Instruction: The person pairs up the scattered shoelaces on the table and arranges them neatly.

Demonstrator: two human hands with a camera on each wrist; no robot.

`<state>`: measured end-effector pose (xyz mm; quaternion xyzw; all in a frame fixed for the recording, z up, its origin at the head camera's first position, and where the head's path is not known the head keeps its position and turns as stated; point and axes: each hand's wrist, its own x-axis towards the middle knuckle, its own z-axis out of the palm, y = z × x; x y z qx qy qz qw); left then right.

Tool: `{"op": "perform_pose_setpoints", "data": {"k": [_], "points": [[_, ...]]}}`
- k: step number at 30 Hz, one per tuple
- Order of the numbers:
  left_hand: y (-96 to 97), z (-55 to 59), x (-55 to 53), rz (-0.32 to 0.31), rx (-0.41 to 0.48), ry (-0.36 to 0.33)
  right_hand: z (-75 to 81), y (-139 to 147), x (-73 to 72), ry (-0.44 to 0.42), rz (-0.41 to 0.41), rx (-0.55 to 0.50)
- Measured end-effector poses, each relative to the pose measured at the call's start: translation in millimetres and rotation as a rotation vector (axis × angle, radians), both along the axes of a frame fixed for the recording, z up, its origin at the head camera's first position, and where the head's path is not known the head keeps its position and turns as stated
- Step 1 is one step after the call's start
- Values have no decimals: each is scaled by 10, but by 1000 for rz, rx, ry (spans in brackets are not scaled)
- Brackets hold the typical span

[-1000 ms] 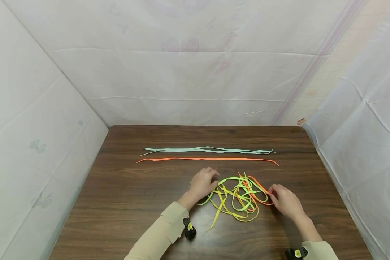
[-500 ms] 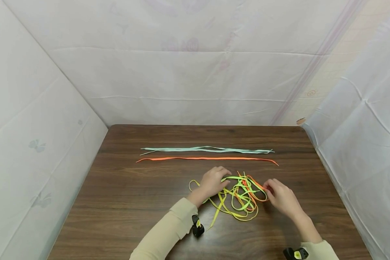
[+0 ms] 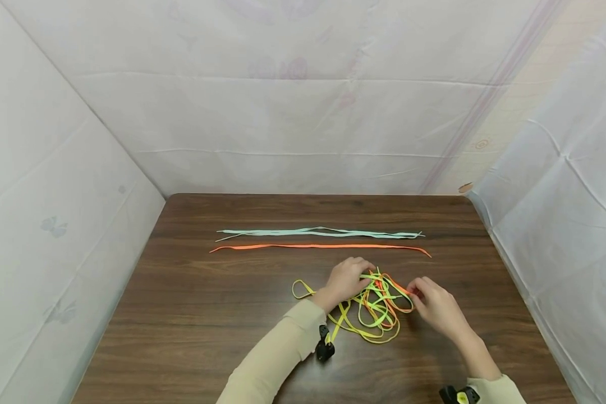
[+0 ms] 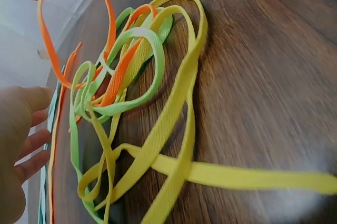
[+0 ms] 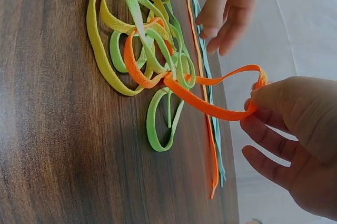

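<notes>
A dark brown, wood-grained table (image 3: 182, 325) is spreading across the near part of the scene, its far corners curving round and a pale sheen (image 4: 289, 204) showing on its surface. Beyond its far edge, a creased white far sheet (image 3: 283, 118) is hanging with faint pink prints, a mauve stripe (image 3: 505, 73) slanting down its right part, left of an orange ring print (image 3: 481, 144) and a small brownish patch (image 3: 466, 187). Pale motifs (image 3: 54, 226) are dotting the left sheet (image 3: 45, 163), while crossing folds are marking the right sheet (image 3: 581, 235).
</notes>
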<state>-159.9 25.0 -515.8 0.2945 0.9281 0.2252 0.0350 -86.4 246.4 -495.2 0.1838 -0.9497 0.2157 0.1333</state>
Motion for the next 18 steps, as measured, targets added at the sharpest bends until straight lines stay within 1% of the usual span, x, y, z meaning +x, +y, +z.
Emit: {"op": "perform_pose_setpoints", "data": {"k": [4, 8, 11, 14, 18], "points": [[95, -10, -32, -1, -13, 7, 5, -6, -2, 17, 10, -9], [174, -16, -45, 0, -34, -15, 6, -23, -3, 10, 21, -10], [216, -29, -43, -24, -37, -30, 14, -36, -3, -2, 24, -8], [241, -47, -30, -57, -36, -26, 26, -50, -1, 0, 26, -15], [246, -75, -2, -62, -16, -15, 39, -72, -7, 0, 38, -28]]}}
